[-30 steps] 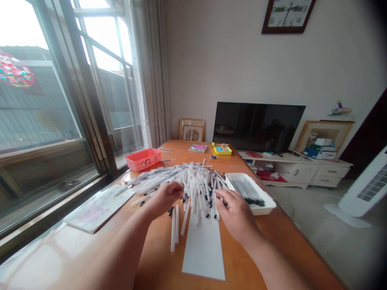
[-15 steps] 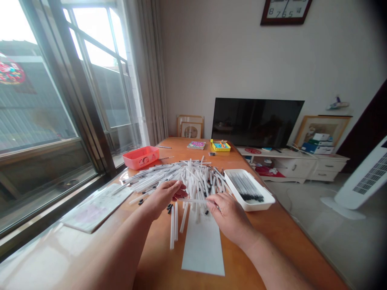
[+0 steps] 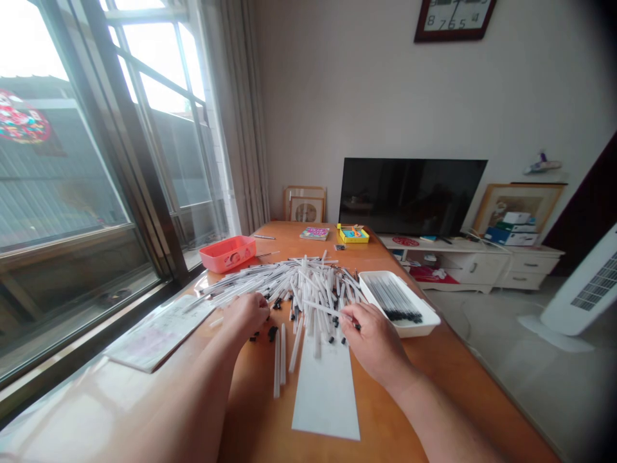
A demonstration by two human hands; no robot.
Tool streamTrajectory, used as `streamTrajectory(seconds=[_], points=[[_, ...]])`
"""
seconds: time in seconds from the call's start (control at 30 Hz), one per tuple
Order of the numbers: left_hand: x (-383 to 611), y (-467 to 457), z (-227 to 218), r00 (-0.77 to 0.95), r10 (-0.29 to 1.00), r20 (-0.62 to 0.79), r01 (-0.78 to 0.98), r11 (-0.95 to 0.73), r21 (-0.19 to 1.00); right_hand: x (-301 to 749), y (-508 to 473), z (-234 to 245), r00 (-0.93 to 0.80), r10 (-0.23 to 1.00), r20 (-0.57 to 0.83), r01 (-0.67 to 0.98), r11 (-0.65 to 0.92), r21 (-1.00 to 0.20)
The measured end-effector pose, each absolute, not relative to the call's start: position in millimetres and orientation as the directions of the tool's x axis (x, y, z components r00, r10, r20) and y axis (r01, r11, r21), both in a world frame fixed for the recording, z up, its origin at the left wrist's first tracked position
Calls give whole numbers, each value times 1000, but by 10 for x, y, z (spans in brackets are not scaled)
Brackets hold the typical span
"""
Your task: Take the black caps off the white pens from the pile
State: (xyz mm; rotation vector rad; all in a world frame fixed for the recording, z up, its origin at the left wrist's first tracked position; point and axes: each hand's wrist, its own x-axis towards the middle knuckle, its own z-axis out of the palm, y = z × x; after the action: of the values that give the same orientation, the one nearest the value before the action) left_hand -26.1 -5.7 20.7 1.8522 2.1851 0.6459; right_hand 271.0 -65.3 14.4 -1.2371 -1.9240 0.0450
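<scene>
A heap of white pen barrels [image 3: 289,283] lies across the middle of the wooden table [image 3: 434,386], with small black caps [image 3: 272,332] scattered at its near edge. My left hand [image 3: 245,315] rests curled on the table at the heap's near left side, fingers down among the caps; what it holds is hidden. My right hand [image 3: 373,334] pinches one white pen barrel [image 3: 324,308] that sticks out leftward above the heap. A white tray [image 3: 424,321] with assembled black-tipped pens sits just right of my right hand.
A white paper sheet [image 3: 328,392] lies in front of me under the heap's edge. A red plastic basket [image 3: 227,253] stands at the left near the window. A notebook [image 3: 154,331] lies at the near left. Small books and a yellow box [image 3: 353,235] sit at the far end.
My left hand has drawn back from the barrel and dropped to the table among the caps. My right hand keeps the white barrel and has shifted slightly right.
</scene>
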Motion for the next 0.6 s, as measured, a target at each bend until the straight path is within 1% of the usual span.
streamTrajectory(seconds=[0.13, 0.23, 0.43, 0.6], points=[[-138, -44, 161, -218, 958, 187, 929, 145, 340, 2700, -661, 139, -166, 767, 619, 735, 515, -441], [-98, -26, 120, -239, 949, 207, 948, 182, 261, 2696, -662, 137, -157, 768, 621, 734, 511, -447], [-81, -16, 69, -220, 949, 225, 967, 183, 175, 2702, -651, 135, -160, 762, 627, 738, 514, -437], [-105, -42, 138, -231, 954, 192, 966, 202, 161, 2708, -646, 139, -164, 763, 625, 740, 514, -434]])
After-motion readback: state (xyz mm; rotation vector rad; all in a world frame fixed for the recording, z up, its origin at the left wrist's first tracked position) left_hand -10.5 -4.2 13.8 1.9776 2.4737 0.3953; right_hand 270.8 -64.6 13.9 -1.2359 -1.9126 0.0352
